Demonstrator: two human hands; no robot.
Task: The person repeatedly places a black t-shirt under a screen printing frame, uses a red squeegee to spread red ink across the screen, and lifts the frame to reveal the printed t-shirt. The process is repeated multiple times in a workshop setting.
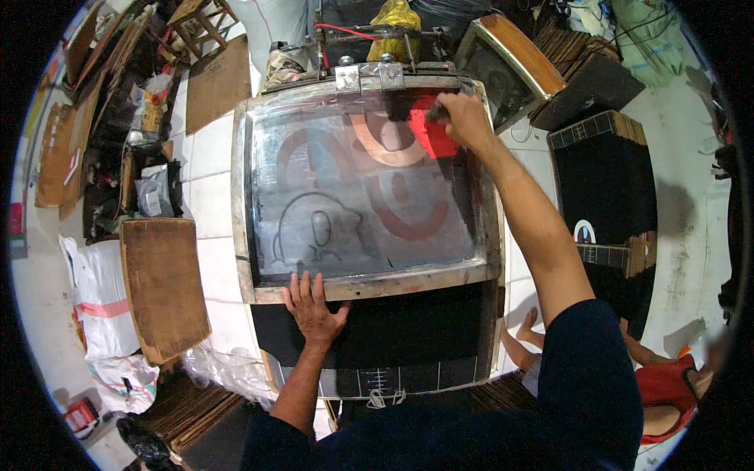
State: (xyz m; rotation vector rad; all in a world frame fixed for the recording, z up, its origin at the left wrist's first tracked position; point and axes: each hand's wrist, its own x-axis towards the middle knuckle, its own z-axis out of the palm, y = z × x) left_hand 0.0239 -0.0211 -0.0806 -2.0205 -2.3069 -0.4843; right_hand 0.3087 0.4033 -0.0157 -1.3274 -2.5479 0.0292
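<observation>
A screen-printing frame point(369, 275) with a grey translucent mesh point(298, 235) lies in front of me, showing curved designs and a faint outline drawing. It is clamped point(348, 78) at the far edge. My right hand point(463, 118) is closed on a dark tool point(433, 114), perhaps a scraper, at a bright red ink patch point(428, 141) in the mesh's far right corner. My left hand point(316, 310) lies with fingers spread on the frame's near edge, left of centre. A black board point(408, 330) with white markings shows below the frame.
A brown board point(165, 282) and white sacks point(106, 314) lie left. Another framed screen point(538, 59) leans at back right, above black printed stacks point(605, 180). At lower right sits another person in red point(664, 392), with bare feet and legs near a second person or the same one.
</observation>
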